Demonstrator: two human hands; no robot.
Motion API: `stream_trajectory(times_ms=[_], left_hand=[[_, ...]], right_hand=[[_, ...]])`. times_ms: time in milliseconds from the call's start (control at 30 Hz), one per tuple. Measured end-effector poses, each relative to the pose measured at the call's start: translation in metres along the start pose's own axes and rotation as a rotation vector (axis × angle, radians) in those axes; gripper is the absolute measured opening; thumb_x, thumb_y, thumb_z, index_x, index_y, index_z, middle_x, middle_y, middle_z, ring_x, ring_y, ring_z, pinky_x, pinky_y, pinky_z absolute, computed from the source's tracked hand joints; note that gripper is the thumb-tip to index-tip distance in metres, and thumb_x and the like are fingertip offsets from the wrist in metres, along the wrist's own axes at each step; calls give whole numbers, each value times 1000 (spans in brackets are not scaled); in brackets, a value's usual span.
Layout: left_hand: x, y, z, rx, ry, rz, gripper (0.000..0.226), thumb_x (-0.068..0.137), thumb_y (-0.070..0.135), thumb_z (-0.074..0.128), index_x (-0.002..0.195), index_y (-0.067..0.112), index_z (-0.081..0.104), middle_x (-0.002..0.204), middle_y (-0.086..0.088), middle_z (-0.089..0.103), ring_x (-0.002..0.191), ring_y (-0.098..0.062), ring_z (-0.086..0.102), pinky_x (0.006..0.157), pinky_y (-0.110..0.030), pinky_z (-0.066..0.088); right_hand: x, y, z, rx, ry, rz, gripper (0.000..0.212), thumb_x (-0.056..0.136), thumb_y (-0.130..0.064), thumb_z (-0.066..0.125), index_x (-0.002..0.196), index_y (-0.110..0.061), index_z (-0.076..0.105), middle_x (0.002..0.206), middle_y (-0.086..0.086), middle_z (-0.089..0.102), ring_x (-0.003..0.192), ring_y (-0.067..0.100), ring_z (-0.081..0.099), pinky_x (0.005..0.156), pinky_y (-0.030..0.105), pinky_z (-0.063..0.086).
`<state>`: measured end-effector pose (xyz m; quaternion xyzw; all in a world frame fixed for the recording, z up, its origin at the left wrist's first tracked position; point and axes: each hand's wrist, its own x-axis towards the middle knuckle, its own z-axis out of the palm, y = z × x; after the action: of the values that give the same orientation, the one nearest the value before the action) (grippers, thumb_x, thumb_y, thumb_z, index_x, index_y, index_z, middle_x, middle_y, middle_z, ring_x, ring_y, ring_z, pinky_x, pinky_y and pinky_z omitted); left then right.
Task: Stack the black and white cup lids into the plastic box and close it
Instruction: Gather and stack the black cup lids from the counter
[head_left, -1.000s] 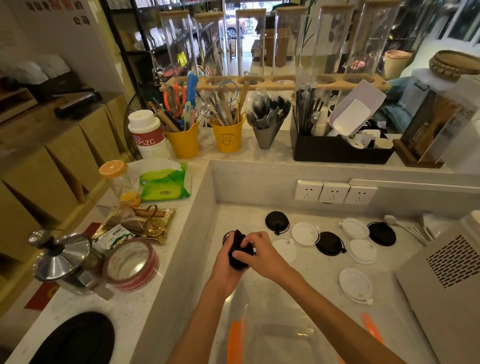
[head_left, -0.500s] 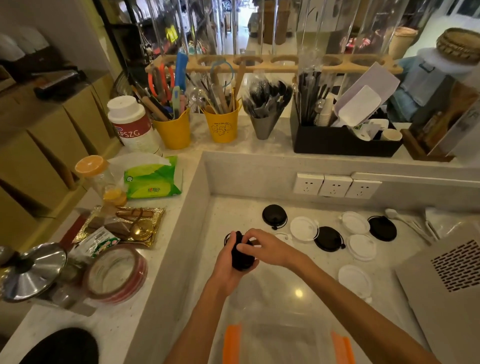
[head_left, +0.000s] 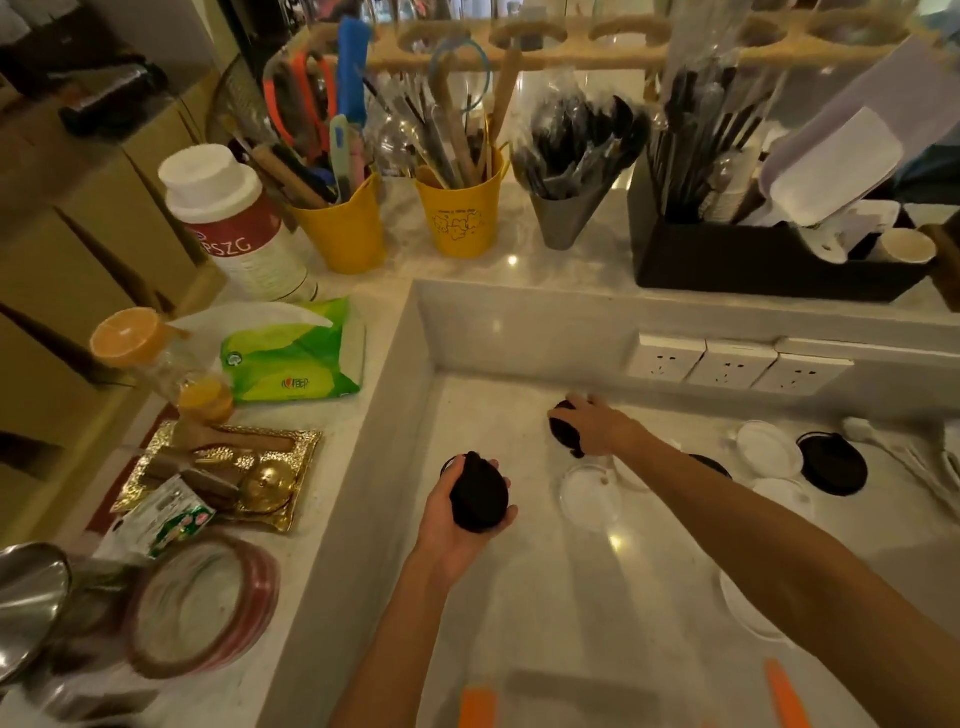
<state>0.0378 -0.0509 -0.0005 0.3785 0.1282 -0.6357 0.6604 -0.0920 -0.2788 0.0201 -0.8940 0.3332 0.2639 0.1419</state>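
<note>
The left hand (head_left: 462, 512) is clasping a small stack of black lids (head_left: 478, 499), fingers curled around it, holding it above the left part of the lower counter (head_left: 519, 597). The right hand (head_left: 592, 428) is reaching toward the back wall of that counter and closing its fingers over another black lid (head_left: 563, 431) lying there; the grip looks only partly formed, so whether the lid is already lifted cannot be told.

More lids are lying toward the right edge: a white lid (head_left: 589, 496) just beside the right wrist, a second white lid (head_left: 769, 449) near the back, and one more black lid (head_left: 834, 462) next to it. The plastic box (head_left: 571, 696), with orange clips (head_left: 478, 706), is sitting open at the front edge, mostly out of frame, apparently with no lids in it.

The risks here look modest but real. The stack in the left hand is tilted on edge, and a loose hold could be letting the lids fan apart or slip. The lid under the right hand is thin and flat on a smooth surface, so pinching it may be sliding it toward the wall instead of raising it. The forearm is also passing low over the white lid and could be nudging it.
</note>
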Motion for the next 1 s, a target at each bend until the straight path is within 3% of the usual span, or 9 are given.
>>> stream_trajectory(times_ms=[200,333,433,600,667,800,1000], left_hand=[[3,6,-5,-74,8,26,56,76,31,82,126,14,63,126,-15,67,113,-36,61,90,-55,54],[-8,11,3,-97,3,72,72,81,44,77,141,11,55,132,-15,64,119,-36,59,87,-55,56],[-23,14,14,-108,-3,123,78,81,65,65,138,12,57,135,-13,63,128,-38,57,87,-58,58],[-51,8,33,-30,-13,281,78,89,75,43,138,16,59,137,-16,65,126,-34,60,102,-55,50],[-62,3,38,44,-49,333,78,91,77,32,132,20,65,133,-15,68,125,-31,63,108,-47,46],[-84,-5,45,133,-61,388,74,93,77,25,115,28,76,121,-10,76,110,-21,73,92,-38,52],[-107,-14,42,206,-34,459,75,94,73,29,130,19,67,126,-9,73,114,-19,71,96,-36,50]], right_hand=[[4,2,-2,-79,89,45,67,89,-37,70,147,-27,37,146,9,41,127,34,49,100,43,50],[-12,-15,-16,87,145,96,72,88,-43,67,149,-22,33,145,15,39,127,39,49,104,46,47],[-36,-37,-37,375,196,89,75,83,-42,73,144,-18,37,139,16,44,121,36,54,100,43,51],[-96,-84,-66,660,87,52,71,80,-58,69,134,-20,45,111,5,60,81,19,69,57,26,58],[-116,-103,-68,707,19,47,76,77,-66,64,133,-17,46,109,7,62,80,22,72,57,27,60],[-145,-129,-61,730,-10,41,82,75,-75,56,130,-14,51,106,3,64,78,17,72,56,27,60],[-164,-147,-54,729,-25,46,83,78,-79,48,120,-8,59,96,8,71,80,20,73,61,29,61]])
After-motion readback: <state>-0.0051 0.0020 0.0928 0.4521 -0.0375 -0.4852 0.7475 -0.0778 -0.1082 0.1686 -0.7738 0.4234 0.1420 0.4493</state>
